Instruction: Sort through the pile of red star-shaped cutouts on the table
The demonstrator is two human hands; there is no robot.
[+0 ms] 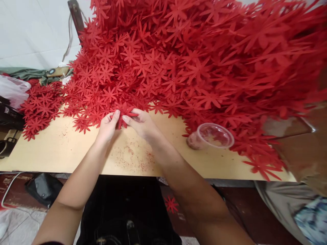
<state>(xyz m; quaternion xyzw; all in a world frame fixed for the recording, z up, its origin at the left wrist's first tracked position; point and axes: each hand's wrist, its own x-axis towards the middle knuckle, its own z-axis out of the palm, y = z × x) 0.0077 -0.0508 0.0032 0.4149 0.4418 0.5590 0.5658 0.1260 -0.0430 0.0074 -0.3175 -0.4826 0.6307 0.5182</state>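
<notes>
Both forearms are bare, with no sleeves, watch or rings showing on the left hand (108, 126) or right hand (141, 124). Below the table (76, 153) edge, dark black clothing (122, 204) covers the lap.

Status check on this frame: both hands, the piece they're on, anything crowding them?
Left hand and right hand both pinching one red flower cutout at the pile's edge. Big heap of red cutouts right behind. Clear plastic cup to the right, apart.

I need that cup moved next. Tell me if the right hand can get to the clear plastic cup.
Probably yes. The right hand is pinching a red flower cutout with the left hand, and bare tabletop lies between it and the clear plastic cup.
</notes>
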